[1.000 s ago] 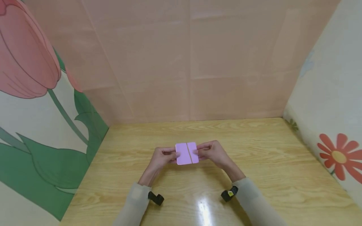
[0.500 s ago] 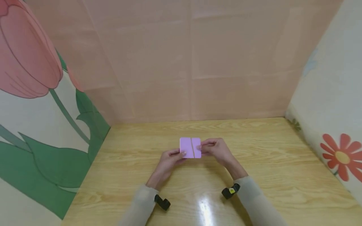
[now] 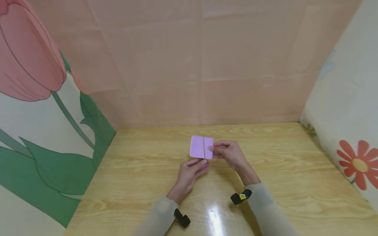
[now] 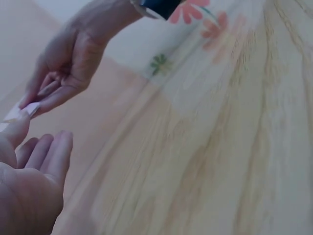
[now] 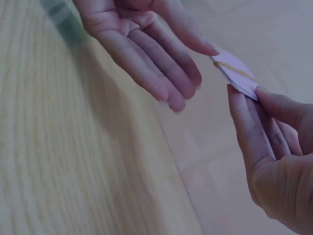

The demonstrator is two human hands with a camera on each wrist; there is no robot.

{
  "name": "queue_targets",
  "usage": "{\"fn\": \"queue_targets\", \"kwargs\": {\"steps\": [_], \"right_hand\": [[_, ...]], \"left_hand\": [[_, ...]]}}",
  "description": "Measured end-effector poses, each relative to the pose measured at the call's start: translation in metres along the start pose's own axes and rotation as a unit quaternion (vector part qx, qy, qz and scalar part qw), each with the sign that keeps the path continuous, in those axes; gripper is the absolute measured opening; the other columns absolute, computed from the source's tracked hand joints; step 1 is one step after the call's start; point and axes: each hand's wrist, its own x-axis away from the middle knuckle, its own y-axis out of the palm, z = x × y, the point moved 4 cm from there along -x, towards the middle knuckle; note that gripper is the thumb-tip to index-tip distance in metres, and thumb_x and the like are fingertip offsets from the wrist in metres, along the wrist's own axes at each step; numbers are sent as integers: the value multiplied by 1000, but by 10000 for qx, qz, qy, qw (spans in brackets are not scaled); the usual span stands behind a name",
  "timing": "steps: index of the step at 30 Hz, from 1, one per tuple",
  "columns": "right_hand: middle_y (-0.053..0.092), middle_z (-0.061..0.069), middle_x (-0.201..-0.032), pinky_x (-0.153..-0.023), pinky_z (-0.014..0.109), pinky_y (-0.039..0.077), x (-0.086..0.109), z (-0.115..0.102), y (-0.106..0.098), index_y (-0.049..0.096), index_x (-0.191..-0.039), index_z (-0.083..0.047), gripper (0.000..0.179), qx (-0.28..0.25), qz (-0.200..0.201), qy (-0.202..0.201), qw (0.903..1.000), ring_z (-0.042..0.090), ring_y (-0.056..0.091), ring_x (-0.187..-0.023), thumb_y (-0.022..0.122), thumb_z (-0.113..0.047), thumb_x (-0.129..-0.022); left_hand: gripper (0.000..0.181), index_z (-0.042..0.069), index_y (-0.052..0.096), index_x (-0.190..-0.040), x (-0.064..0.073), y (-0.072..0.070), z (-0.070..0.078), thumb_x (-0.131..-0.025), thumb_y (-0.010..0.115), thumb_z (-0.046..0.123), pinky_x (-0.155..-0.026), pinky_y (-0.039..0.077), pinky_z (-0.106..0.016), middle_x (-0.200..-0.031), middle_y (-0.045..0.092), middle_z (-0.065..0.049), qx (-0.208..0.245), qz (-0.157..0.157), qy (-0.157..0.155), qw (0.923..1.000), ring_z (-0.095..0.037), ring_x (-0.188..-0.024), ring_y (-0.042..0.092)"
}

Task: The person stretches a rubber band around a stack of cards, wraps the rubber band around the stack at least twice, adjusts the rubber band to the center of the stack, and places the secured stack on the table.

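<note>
A thin stack of light purple cards point(image 3: 196, 146) with rounded corners is held up over the table. A tan rubber band point(image 3: 204, 149) runs across it, nearer its right side. My right hand point(image 3: 233, 155) pinches the right end, thumb on the top face and fingers beneath. Below the front edge is my left hand point(image 3: 188, 175). In the right wrist view, the left thumb tip meets the cards' edge at the rubber band point(image 5: 237, 71), while the other fingers of the left hand point(image 5: 142, 58) extend loosely, apart from the stack.
The light wood table point(image 3: 141, 144) ends at a pinkish back panel point(image 3: 165, 82). Side panels carry a tulip picture point(image 3: 29, 55) on the left and a red flower point(image 3: 359, 165) on the right. Black wrist devices point(image 3: 182, 219) sit on both sleeves.
My left hand has let go of the cards' left end and moved right and below, to the band at the front edge. The cards have risen slightly and shifted right with my right hand.
</note>
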Motion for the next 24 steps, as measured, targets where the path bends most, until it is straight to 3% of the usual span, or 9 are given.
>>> {"fn": "queue_targets", "kwargs": {"steps": [4,8,12,17,24], "right_hand": [[81,1,-85,-77,35,70,1,-5,-1,72,-107,8,12,-15,-3,-32,10000,17,80,-80,71,5,-96],[82,1,-85,-77,35,70,2,-7,0,70,-111,11,16,-18,-1,-66,10000,17,80,-80,71,4,-96],[82,1,-85,-76,34,70,1,-4,0,75,-101,1,8,-163,-32,-41,9999,17,80,-79,70,6,-96],[82,0,-84,-75,34,70,1,0,3,77,-90,-11,21,-278,-88,-25,9996,18,80,-78,69,7,-96],[81,0,-83,-75,34,70,2,0,2,76,-93,-4,15,-290,-92,-16,9995,17,80,-77,69,8,-96]], "left_hand": [[37,-14,66,-127,0,7,-1,-94,75,-2,-98,64,-46,-115,74,-31,248,70,123,9996,-26,-95,80],[35,-15,66,-126,0,13,-2,-95,74,0,-97,65,-46,-112,76,-30,405,106,148,9990,-27,-94,81],[34,-13,68,-125,0,19,-6,-96,75,3,-97,65,-45,-110,77,-28,435,93,10,9990,-27,-95,81],[32,-14,69,-122,1,23,-7,-98,74,6,-95,66,-45,-107,78,-27,417,131,-1,9990,-30,-95,81],[32,-12,71,-120,0,22,-5,-97,75,10,-95,66,-45,-118,72,-37,433,252,-16,9987,-30,-96,81]]}}
